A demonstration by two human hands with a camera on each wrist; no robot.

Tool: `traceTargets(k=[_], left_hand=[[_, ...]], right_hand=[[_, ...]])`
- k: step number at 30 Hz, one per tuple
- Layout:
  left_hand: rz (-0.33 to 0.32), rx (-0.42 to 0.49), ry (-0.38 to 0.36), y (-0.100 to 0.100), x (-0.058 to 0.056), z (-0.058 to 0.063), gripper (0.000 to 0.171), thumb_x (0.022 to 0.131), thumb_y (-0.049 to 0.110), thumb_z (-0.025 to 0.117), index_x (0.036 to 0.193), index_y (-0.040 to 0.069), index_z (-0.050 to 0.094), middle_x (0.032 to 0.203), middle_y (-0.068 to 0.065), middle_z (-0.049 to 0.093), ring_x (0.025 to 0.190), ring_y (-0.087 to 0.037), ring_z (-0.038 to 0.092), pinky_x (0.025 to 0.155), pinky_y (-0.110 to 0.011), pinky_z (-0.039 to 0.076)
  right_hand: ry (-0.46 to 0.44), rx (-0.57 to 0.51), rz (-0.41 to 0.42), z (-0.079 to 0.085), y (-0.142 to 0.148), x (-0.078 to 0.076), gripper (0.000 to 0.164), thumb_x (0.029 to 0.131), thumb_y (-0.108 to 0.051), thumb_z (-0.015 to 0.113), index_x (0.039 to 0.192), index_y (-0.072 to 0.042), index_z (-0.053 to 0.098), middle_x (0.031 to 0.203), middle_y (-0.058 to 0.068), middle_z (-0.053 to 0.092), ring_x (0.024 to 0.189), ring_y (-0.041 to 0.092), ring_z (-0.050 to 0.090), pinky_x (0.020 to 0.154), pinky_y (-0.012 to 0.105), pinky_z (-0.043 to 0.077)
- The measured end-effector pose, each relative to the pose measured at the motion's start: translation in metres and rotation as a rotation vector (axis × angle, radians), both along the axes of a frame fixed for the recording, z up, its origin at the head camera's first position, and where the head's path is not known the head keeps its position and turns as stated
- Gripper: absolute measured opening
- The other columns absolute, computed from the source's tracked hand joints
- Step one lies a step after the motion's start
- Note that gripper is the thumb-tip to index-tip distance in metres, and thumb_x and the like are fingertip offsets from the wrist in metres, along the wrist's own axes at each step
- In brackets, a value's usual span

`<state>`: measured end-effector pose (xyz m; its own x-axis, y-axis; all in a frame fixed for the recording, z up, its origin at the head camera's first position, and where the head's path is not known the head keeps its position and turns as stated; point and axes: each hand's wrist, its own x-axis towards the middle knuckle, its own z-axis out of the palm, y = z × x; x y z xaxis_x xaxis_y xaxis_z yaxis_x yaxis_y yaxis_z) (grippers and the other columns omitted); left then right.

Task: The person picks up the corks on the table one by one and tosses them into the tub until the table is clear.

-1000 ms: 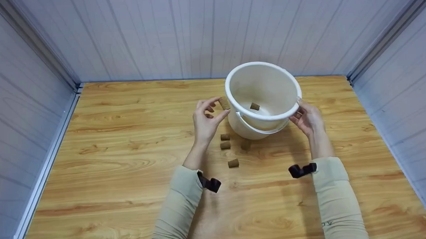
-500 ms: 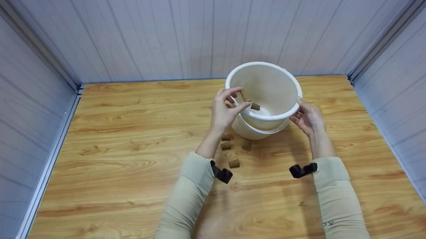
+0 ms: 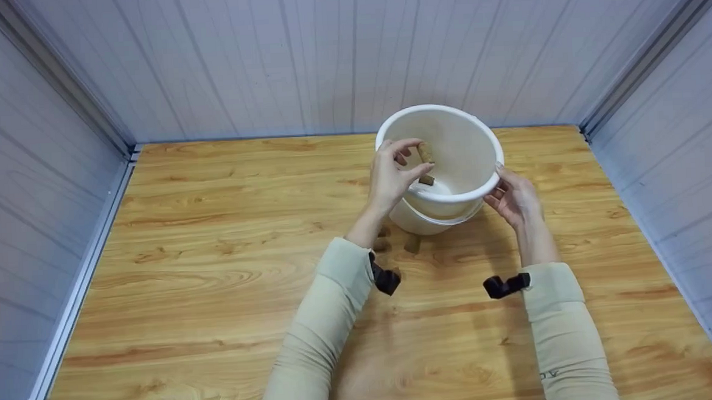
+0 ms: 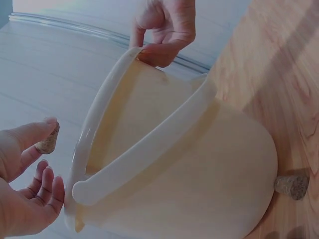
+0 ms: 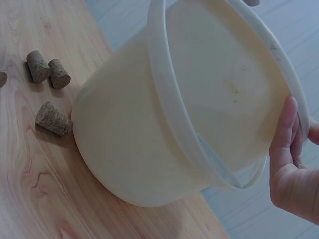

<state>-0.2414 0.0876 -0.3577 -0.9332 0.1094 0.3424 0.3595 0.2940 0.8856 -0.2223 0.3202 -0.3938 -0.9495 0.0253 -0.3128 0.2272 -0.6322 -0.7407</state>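
Observation:
A white plastic bucket (image 3: pixel 415 221) stands near the back wall, its handle hanging down at the front. Between thumb and index finger my left hand (image 3: pixel 388 177) pinches a cork (image 3: pixel 425 153) over the bucket's opening. In the left wrist view that cork (image 4: pixel 48 139) shows tapered and speckled, with the other fingers loosely bent below. Another cork (image 3: pixel 426 180) lies on the bucket's floor. My right hand (image 3: pixel 516 201) grips the rim at the right, thumb on one side and fingers on the other, as the right wrist view shows too.
Just in front of the bucket a cork (image 3: pixel 412 243) rests on the wooden table (image 3: pixel 214 293). More corks (image 5: pixel 38 66) lie nearby, partly covered by my left arm in the head view. Pale panel walls (image 3: pixel 251 65) enclose the back and sides.
My left hand has moved right, carrying its cork from outside the bucket's left rim to above the opening. The right hand and the bucket have stayed in place.

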Motion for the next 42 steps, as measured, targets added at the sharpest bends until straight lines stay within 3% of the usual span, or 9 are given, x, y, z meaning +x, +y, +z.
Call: traceTargets(k=[7,13,22,35,42], left_hand=[[0.01,-0.046,-0.03,0.007,-0.008,0.005,0.045,0.068,0.017,0.077,0.11,0.006,0.062,0.088,-0.007,0.051,0.073,-0.013,0.044,0.064,-0.018,0.035],[0.023,-0.02,-0.012,0.009,-0.009,0.002,0.051,0.069,0.017,0.076,0.114,0.003,0.058,0.09,-0.01,0.051,0.073,-0.012,0.042,0.065,-0.018,0.034],[0.027,0.092,0.045,0.008,-0.006,0.0,0.044,0.072,0.013,0.074,0.109,-0.002,0.055,0.084,-0.008,0.05,0.074,-0.017,0.046,0.073,-0.031,0.042],[0.033,0.252,0.068,-0.005,0.008,0.008,0.04,0.075,0.011,0.071,0.108,-0.003,0.054,0.085,-0.008,0.051,0.074,-0.019,0.048,0.062,-0.022,0.04],[0.05,0.332,0.07,-0.013,0.017,0.003,0.033,0.079,0.009,0.066,0.106,-0.004,0.055,0.084,-0.013,0.052,0.071,-0.014,0.047,0.055,-0.018,0.04]], right_hand=[[0.002,-0.015,0.005,0.001,0.0,-0.001,0.015,0.089,-0.013,0.052,0.089,0.001,0.057,0.07,0.01,0.058,0.057,0.02,0.059,0.051,0.027,0.049],[-0.005,-0.023,0.003,0.001,0.001,-0.001,0.014,0.089,-0.012,0.052,0.088,0.001,0.057,0.069,0.01,0.058,0.057,0.02,0.058,0.051,0.027,0.049],[-0.005,-0.023,0.007,0.001,0.002,-0.001,0.013,0.089,-0.012,0.052,0.087,0.0,0.058,0.069,0.01,0.058,0.056,0.02,0.058,0.051,0.027,0.049],[-0.023,-0.035,-0.003,0.001,0.001,-0.004,0.014,0.09,-0.012,0.05,0.087,0.001,0.056,0.067,0.01,0.059,0.056,0.022,0.059,0.05,0.028,0.049],[-0.017,-0.039,-0.005,0.002,0.003,-0.005,0.014,0.087,-0.012,0.055,0.089,0.001,0.057,0.07,0.011,0.058,0.057,0.022,0.059,0.051,0.028,0.049]])
